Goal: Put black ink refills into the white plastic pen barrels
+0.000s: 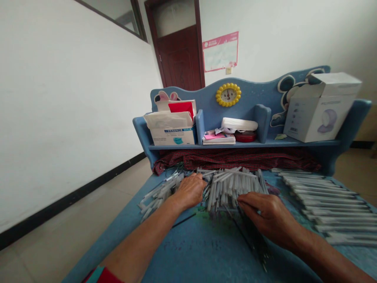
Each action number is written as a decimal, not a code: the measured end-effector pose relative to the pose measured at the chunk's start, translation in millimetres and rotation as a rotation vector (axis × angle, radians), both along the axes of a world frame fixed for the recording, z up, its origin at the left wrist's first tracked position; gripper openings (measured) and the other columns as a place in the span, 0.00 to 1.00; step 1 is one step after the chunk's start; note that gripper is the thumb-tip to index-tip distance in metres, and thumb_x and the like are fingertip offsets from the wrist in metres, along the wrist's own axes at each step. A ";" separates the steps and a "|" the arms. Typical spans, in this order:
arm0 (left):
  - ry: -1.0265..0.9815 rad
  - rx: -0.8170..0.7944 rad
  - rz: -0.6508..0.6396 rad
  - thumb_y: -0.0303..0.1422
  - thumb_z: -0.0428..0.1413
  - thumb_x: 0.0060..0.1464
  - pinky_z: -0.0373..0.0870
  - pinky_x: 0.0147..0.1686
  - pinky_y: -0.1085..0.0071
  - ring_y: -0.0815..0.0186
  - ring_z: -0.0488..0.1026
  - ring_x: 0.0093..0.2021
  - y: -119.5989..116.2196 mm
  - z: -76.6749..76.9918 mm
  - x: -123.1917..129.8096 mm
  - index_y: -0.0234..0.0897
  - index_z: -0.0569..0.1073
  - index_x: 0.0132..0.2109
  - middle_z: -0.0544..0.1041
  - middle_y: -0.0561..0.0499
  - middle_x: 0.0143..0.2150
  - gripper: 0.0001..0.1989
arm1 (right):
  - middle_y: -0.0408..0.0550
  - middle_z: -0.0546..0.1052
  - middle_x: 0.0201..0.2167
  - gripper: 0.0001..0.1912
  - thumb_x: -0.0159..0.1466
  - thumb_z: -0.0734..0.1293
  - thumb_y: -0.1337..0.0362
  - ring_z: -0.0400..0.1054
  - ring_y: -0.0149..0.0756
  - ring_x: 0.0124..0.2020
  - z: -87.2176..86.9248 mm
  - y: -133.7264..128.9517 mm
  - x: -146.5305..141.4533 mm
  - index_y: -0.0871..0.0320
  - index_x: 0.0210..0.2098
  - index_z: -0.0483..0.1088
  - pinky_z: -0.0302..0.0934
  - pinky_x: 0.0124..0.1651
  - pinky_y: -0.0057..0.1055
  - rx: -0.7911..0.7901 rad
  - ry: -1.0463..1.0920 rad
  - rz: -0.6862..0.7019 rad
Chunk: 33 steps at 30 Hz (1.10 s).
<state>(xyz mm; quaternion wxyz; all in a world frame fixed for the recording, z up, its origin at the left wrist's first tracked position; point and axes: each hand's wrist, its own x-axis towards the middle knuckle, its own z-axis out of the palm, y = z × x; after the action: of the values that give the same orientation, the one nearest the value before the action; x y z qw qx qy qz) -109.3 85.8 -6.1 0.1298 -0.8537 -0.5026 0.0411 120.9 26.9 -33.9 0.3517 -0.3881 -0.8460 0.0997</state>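
My left hand [191,190] reaches into the loose clear plastic pen barrels [160,194] at the left, with its fingers curled down and their tips mostly hidden. Between my hands lies a larger heap of the same translucent pen barrels [231,184]. At the near right edge of that heap, my right hand [263,214] has its thumb and fingers pressed together; what they hold is unclear. A blurred bunch of thin dark pen refills [253,239] slants toward me below that hand. One single dark refill [184,220] lies near my left wrist.
At the right, several assembled-looking pens [332,204] lie in a row on the blue tabletop [200,251]. A checked cloth [229,158] is bunched under the back shelf [250,144]. On the shelf stand a mask box [173,131], some papers [218,138] and a white carton [321,112].
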 end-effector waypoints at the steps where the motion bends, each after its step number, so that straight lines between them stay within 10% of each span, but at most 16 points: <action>1: 0.000 -0.001 0.004 0.28 0.48 0.49 0.64 0.37 0.67 0.60 0.67 0.38 -0.2 0.4 0.2 0.36 0.74 0.33 0.71 0.44 0.35 0.10 | 0.46 0.74 0.27 0.12 0.63 0.56 0.67 0.69 0.31 0.30 -0.1 -0.5 0.0 0.58 0.34 0.70 0.60 0.35 0.24 0.002 -0.002 -0.002; 33: -0.436 -0.064 0.086 0.31 0.49 0.50 0.61 0.37 0.71 0.64 0.68 0.36 6.2 3.7 -4.8 0.39 0.71 0.34 0.72 0.50 0.32 0.07 | 0.47 0.75 0.25 0.14 0.63 0.55 0.65 0.69 0.30 0.27 1.2 -3.9 -1.7 0.57 0.34 0.72 0.60 0.32 0.22 -0.008 -0.031 0.006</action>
<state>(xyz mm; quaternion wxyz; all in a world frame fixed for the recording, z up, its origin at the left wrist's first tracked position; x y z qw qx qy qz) -114.1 92.0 -2.5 -0.0107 -0.8239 -0.5532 -0.1229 119.2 22.9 -32.7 0.3367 -0.3887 -0.8521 0.0979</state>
